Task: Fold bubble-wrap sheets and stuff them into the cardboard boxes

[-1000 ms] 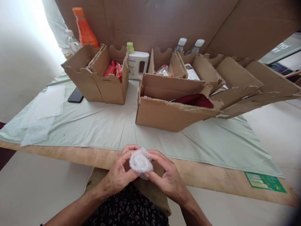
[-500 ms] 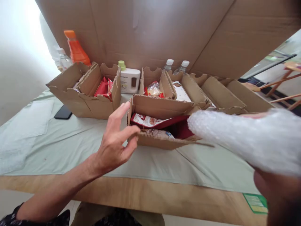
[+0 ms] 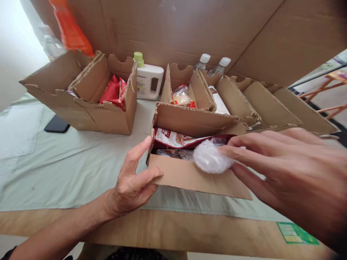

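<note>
In the head view an open cardboard box point(image 3: 195, 178) stands in the middle with its front flap folded outward. My left hand point(image 3: 132, 180) grips its left front corner, thumb on the flap and index finger at the side edge. My right hand point(image 3: 273, 162) is closed round a bubble-wrapped bundle point(image 3: 211, 157), whose rounded end is over the box opening, above the flap. What the wrap covers cannot be made out. Inside the box lie a dark red printed packet point(image 3: 176, 138) and another bag point(image 3: 173, 153) in front of it.
Behind are cardboard boxes with a red packet point(image 3: 111, 90) and clear-wrapped food point(image 3: 181, 95), a white jug point(image 3: 150, 81) and an orange bottle point(image 3: 73, 34). A phone point(image 3: 56, 124) and a bubble-wrap sheet point(image 3: 18, 133) lie left. A green card point(image 3: 296, 233) is at the front right.
My right hand has brought the bubble-wrapped bundle leftward to the box, one end now over the opening. The front flap now lies outward, with my left thumb on it. The view has shifted closer.
</note>
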Motion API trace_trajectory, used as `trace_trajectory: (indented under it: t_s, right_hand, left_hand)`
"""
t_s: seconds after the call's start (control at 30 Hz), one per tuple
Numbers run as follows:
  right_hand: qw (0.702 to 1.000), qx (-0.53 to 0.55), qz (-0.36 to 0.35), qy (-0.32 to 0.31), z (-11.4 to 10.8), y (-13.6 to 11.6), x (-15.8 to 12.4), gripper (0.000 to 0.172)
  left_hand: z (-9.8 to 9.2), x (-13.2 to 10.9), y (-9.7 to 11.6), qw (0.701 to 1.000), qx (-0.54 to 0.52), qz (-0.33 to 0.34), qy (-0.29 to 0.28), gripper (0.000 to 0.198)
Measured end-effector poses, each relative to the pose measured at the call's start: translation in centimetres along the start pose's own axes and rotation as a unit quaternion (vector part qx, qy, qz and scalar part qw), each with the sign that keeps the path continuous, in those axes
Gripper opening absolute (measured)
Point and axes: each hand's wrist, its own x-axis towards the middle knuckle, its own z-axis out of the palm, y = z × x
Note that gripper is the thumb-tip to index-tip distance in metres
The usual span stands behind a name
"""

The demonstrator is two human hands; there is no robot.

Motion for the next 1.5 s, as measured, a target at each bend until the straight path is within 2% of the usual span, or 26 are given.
trace_trajectory:
  t_s: [0.1, 0.17, 0.23, 0.3, 0.43, 0.5, 0.6, 0.67, 0.77, 0.8, 0.87, 0.93, 1.0, 1.07, 1.1, 1.13, 1.2, 1.27, 1.3, 1.4, 1.5]
  right_hand:
    - [0.987, -0.095, -0.034, -0.121, 1.8, -0.1, 0.4, 0.02]
    - [0.979, -0.102, -0.014, -0.177, 3.3, -0.3, 1.3, 0.019]
    - [0.974, -0.079, 0.001, -0.213, 4.6, -0.7, 2.3, 0.02]
    - [0.975, -0.053, 0.01, -0.214, 5.4, -1.0, 2.9, 0.022]
    - [0.984, -0.003, 0.031, -0.176, 6.2, -1.2, 3.1, 0.024]
    - [0.986, 0.058, 0.028, -0.155, 6.6, -1.0, 2.8, 0.025]
    - [0.979, 0.16, 0.031, -0.125, 7.3, -0.4, 2.4, 0.028]
    - [0.972, 0.191, 0.054, -0.128, 7.7, -0.2, 2.2, 0.031]
    - [0.96, 0.232, 0.066, -0.144, 7.3, -0.4, 2.1, 0.036]
    - [0.958, 0.246, 0.066, -0.13, 6.7, -0.6, 1.9, 0.036]
    - [0.962, 0.253, 0.096, -0.039, 4.9, -1.1, 1.0, 0.033]
    - [0.952, 0.226, 0.175, 0.106, 2.9, -1.8, -0.8, 0.025]
    - [0.909, 0.191, 0.27, 0.252, 1.6, -2.5, -3.5, 0.017]
    - [0.848, 0.185, 0.35, 0.352, 1.6, -2.9, -6.7, 0.012]
    - [0.824, 0.203, 0.385, 0.362, 2.3, -3.0, -8.2, 0.013]
    - [0.81, 0.235, 0.413, 0.342, 3.3, -3.0, -9.6, 0.017]
    - [0.799, 0.319, 0.444, 0.249, 6.0, -3.1, -11.1, 0.038]
    - [0.796, 0.393, 0.431, 0.16, 9.1, -3.3, -11.0, 0.057]
    - [0.794, 0.418, 0.418, 0.143, 10.5, -3.6, -10.4, 0.062]
    - [0.782, 0.449, 0.404, 0.152, 13.0, -4.6, -8.3, 0.06]
    - [0.769, 0.446, 0.419, 0.186, 13.0, -5.9, -9.4, 0.048]
  left_hand:
    - [0.2, -0.5, -0.1, 1.0, -0.005, 0.0, 0.004, 0.025]
    - [0.3, -0.8, -0.2, 1.0, -0.007, -0.003, 0.008, 0.025]
    - [0.3, -1.0, -0.2, 1.0, -0.007, -0.008, 0.011, 0.027]
    - [0.4, -1.2, -0.3, 1.0, -0.009, -0.007, 0.009, 0.029]
    - [0.4, -1.5, -0.4, 1.0, -0.014, -0.01, 0.0, 0.036]
    - [0.4, -1.6, -0.5, 1.0, -0.015, -0.013, -0.002, 0.041]
    - [0.3, -1.7, -0.5, 1.0, -0.019, -0.009, -0.003, 0.045]
    - [0.3, -1.6, -0.6, 1.0, -0.019, -0.004, -0.005, 0.046]
    - [0.3, -1.5, -0.6, 1.0, -0.018, 0.001, -0.008, 0.05]
    - [0.3, -1.4, -0.6, 1.0, -0.019, 0.001, -0.006, 0.054]
    - [0.1, -1.1, -0.6, 1.0, -0.023, -0.014, 0.009, 0.066]
    - [-0.4, -0.8, -0.7, 0.997, -0.035, -0.05, 0.036, 0.077]
    - [-1.2, -0.7, -0.8, 0.991, -0.054, -0.106, 0.058, 0.083]
    - [-2.1, -0.7, -0.8, 0.981, -0.075, -0.166, 0.064, 0.082]
    - [-2.4, -0.7, -0.8, 0.975, -0.086, -0.196, 0.06, 0.081]
    - [-2.5, -0.8, -0.8, 0.968, -0.1, -0.225, 0.052, 0.08]
    - [-2.1, -0.9, -0.7, 0.951, -0.128, -0.28, 0.021, 0.08]
    - [-0.9, -0.9, -0.8, 0.936, -0.154, -0.316, -0.015, 0.081]
    - [0.0, -0.8, -0.9, 0.93, -0.169, -0.325, -0.031, 0.081]
    - [2.6, -0.7, -0.6, 0.921, -0.217, -0.322, -0.036, 0.081]
    - [4.1, -1.7, 1.6, 0.924, -0.217, -0.315, -0.013, 0.087]
